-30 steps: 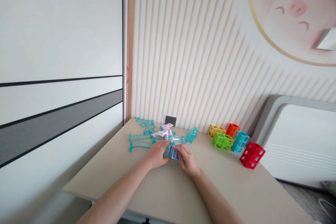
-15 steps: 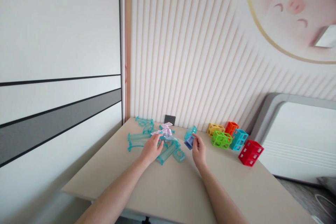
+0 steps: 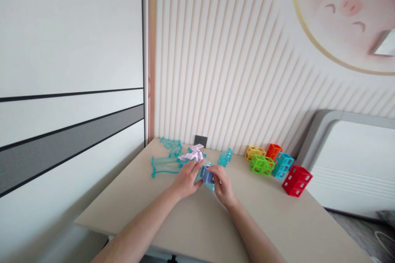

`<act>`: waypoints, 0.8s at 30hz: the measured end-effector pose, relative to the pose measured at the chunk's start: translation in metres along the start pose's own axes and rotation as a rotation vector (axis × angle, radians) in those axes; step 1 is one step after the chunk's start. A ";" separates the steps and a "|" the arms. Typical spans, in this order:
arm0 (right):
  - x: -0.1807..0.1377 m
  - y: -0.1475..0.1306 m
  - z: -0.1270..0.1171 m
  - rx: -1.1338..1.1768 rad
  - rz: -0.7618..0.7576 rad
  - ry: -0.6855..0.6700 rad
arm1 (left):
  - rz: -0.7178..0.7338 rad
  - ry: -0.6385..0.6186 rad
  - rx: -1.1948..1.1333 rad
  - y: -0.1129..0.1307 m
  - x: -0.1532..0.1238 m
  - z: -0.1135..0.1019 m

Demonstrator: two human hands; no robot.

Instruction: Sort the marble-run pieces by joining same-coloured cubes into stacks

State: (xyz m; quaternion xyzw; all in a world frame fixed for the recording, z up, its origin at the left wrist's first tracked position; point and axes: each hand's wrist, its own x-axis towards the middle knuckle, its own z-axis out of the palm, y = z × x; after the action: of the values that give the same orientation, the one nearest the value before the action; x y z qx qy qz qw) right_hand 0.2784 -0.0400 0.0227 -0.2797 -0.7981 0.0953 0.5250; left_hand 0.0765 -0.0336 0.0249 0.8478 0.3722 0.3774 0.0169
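Note:
A small purple-blue hollow toy block [image 3: 207, 175] is held between my two hands above the table. My right hand [image 3: 223, 185] pinches its right side with thumb and fingers. On the other side, my left hand [image 3: 187, 178] has its forefinger and thumb closed about the block's left edge. Under and behind the hands lie clear teal track pieces [image 3: 165, 168], partly hidden by my fingers. Just beyond my left hand rests a pale lilac pinwheel-like piece [image 3: 194, 153]. One more teal piece [image 3: 225, 157] lies behind my right hand.
To the right stand hollow lattice blocks: yellow [image 3: 254, 153], green [image 3: 261, 165], orange [image 3: 273, 151], blue [image 3: 283, 165] and red [image 3: 296, 181]. A ribbed wall with a black socket [image 3: 200, 141] borders the beige table [image 3: 185, 222]. A white cabinet [image 3: 70, 181] rises at the left.
My right hand has brought the purple-blue block leftward and nearer. My left hand has moved slightly right and closed on the block's other side.

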 end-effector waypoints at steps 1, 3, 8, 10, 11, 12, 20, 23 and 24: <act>0.000 -0.005 0.003 0.011 -0.028 -0.029 | 0.017 -0.013 -0.022 0.001 0.000 0.002; 0.001 -0.010 0.007 0.009 -0.057 -0.074 | 0.061 -0.032 -0.055 0.002 -0.001 0.003; 0.001 -0.009 0.006 -0.090 -0.059 -0.146 | 0.043 -0.008 -0.046 -0.003 0.000 0.003; 0.001 -0.009 0.004 -0.144 -0.036 -0.175 | 0.024 0.018 -0.058 -0.006 -0.001 0.003; 0.001 -0.010 0.003 -0.170 -0.034 -0.191 | 0.029 0.030 -0.069 -0.007 -0.001 0.003; 0.001 -0.011 0.003 -0.192 -0.043 -0.208 | 0.039 0.039 -0.080 -0.007 -0.001 0.003; 0.002 -0.018 0.005 -0.280 -0.156 -0.234 | 0.054 0.115 -0.082 -0.009 -0.003 0.003; 0.005 -0.021 0.003 -0.387 -0.280 -0.244 | 0.000 0.130 -0.135 -0.007 -0.002 0.000; 0.006 -0.022 0.002 -0.422 -0.310 -0.246 | -0.019 0.122 -0.157 -0.006 -0.002 -0.001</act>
State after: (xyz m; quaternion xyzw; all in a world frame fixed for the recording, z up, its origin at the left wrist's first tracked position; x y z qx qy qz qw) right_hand 0.2669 -0.0542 0.0362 -0.2436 -0.8914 -0.1209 0.3626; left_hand 0.0712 -0.0303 0.0224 0.8159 0.3496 0.4561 0.0643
